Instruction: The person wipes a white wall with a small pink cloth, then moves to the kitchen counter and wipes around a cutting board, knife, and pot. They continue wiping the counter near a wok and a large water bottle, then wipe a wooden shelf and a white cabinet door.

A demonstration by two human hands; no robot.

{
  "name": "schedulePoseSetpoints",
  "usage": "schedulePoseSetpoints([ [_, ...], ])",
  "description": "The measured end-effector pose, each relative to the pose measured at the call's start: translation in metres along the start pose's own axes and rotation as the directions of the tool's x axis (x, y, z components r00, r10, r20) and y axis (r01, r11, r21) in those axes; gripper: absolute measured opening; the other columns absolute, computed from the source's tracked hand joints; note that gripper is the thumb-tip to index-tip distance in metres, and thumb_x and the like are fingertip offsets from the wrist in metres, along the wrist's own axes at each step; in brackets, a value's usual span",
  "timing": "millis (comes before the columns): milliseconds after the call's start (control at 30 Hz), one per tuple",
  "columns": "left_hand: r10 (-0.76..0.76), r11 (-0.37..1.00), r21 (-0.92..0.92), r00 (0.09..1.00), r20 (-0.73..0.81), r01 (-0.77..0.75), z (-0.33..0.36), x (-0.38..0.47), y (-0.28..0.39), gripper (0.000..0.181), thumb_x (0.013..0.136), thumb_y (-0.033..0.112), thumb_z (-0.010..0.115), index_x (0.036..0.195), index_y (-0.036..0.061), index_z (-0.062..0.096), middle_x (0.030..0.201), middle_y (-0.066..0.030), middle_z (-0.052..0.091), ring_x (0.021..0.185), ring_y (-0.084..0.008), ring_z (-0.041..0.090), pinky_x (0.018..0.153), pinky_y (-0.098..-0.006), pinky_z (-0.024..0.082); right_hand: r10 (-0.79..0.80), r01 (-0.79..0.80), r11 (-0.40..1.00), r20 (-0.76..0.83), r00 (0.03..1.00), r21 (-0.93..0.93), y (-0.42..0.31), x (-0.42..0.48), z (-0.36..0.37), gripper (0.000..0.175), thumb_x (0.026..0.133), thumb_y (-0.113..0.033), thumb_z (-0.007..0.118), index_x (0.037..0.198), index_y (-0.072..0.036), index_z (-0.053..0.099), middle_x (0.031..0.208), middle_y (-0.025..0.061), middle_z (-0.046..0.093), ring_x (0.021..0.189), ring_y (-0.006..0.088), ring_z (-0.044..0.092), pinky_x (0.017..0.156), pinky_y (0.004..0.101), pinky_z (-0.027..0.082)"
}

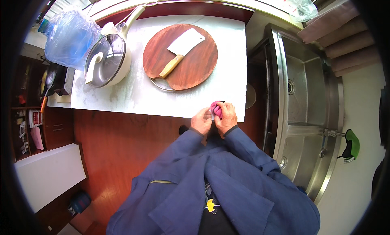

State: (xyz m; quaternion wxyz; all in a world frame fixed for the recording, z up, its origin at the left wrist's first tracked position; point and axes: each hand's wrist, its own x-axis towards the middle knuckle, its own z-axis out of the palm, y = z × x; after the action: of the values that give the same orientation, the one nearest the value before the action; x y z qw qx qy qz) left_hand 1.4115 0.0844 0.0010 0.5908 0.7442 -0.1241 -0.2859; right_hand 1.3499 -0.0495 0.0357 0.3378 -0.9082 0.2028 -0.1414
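Note:
My right hand (pixel 226 117) grips a bunched pink cloth (pixel 217 109) with something dark at its edge, near the front right corner of the white tabletop (pixel 131 104). Close against the cloth's left side is my left hand (pixel 202 120), its fingers bent; whether they pinch the cloth is hidden. Farther back on the tabletop, a cleaver (pixel 186 43) with a wooden handle lies flat on a round wooden cutting board (pixel 201 67). Part of a metal rim (pixel 163 85) shows from under the board's front edge.
A light-coloured pan (pixel 123 71) with a glass lid (pixel 106 63) stands at the left of the tabletop. Behind it is a blue water bottle (pixel 68 40) in clear plastic. On the right, beyond a gap, runs a stainless-steel double sink (pixel 304 79) with a tap (pixel 335 133).

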Motion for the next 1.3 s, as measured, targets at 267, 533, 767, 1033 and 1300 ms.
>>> schedulePoseSetpoints([
  [267, 0.041, 0.999, 0.024, 0.979, -0.201, -0.037, -0.022, 0.013, -0.021, 0.023, 0.097, 0.008, 0.057, 0.118, 0.0003, 0.064, 0.099, -0.0094, 0.071, 0.087, -0.0144, 0.069, 0.064, -0.0250, 0.055, -0.004, -0.089, 0.969, -0.376, 0.927, -0.230, 0.043, 0.004, -0.051, 0.048, 0.070, 0.002, 0.063, 0.117, -0.007, 0.060, 0.108, 0.0146, 0.061, 0.100, 0.0354, 0.056, 0.088, 0.0438, 0.047],
  [533, -0.089, 0.983, -0.174, 0.976, -0.199, 0.054, -0.027, 0.012, -0.015, 0.018, 0.101, 0.013, 0.054, 0.109, 0.0007, 0.064, 0.090, -0.0088, 0.068, 0.075, -0.0123, 0.066, 0.059, -0.0243, 0.055, -0.158, 0.143, 0.980, -0.102, 0.982, -0.135, -0.003, -0.006, -0.005, 0.047, 0.063, 0.003, 0.063, 0.108, -0.010, 0.063, 0.113, 0.0133, 0.059, 0.103, 0.0360, 0.055, 0.093, 0.0434, 0.046],
  [767, -0.082, 0.981, -0.189, 0.969, -0.232, 0.038, -0.029, 0.018, -0.020, 0.016, 0.101, 0.014, 0.053, 0.100, 0.0019, 0.063, 0.083, -0.0075, 0.066, 0.066, -0.0120, 0.065, 0.053, -0.0252, 0.054, -0.173, 0.130, 0.967, -0.188, 0.967, -0.218, 0.037, 0.005, -0.023, 0.042, 0.066, 0.003, 0.065, 0.103, -0.016, 0.069, 0.108, 0.0097, 0.060, 0.098, 0.0330, 0.055, 0.086, 0.0420, 0.047],
  [1033, -0.145, 0.954, -0.289, 0.963, -0.226, 0.076, -0.031, 0.020, -0.018, 0.017, 0.101, 0.017, 0.054, 0.099, 0.0016, 0.059, 0.081, -0.0081, 0.064, 0.062, -0.0130, 0.065, 0.048, -0.0251, 0.052, -0.136, 0.124, 0.988, -0.140, 0.981, -0.091, 0.020, 0.000, -0.006, 0.046, 0.063, 0.003, 0.064, 0.105, -0.015, 0.068, 0.107, 0.0106, 0.060, 0.100, 0.0335, 0.057, 0.088, 0.0419, 0.048],
  [1300, -0.143, 0.947, -0.313, 0.969, -0.200, 0.075, -0.032, 0.019, -0.016, 0.018, 0.102, 0.017, 0.053, 0.101, 0.0001, 0.057, 0.081, -0.0081, 0.063, 0.061, -0.0129, 0.064, 0.047, -0.0234, 0.051, -0.130, 0.114, 0.986, -0.138, 0.982, -0.123, 0.029, 0.034, -0.017, 0.033, 0.070, 0.001, 0.065, 0.101, -0.012, 0.067, 0.104, 0.0118, 0.062, 0.099, 0.0348, 0.057, 0.085, 0.0427, 0.049],
])
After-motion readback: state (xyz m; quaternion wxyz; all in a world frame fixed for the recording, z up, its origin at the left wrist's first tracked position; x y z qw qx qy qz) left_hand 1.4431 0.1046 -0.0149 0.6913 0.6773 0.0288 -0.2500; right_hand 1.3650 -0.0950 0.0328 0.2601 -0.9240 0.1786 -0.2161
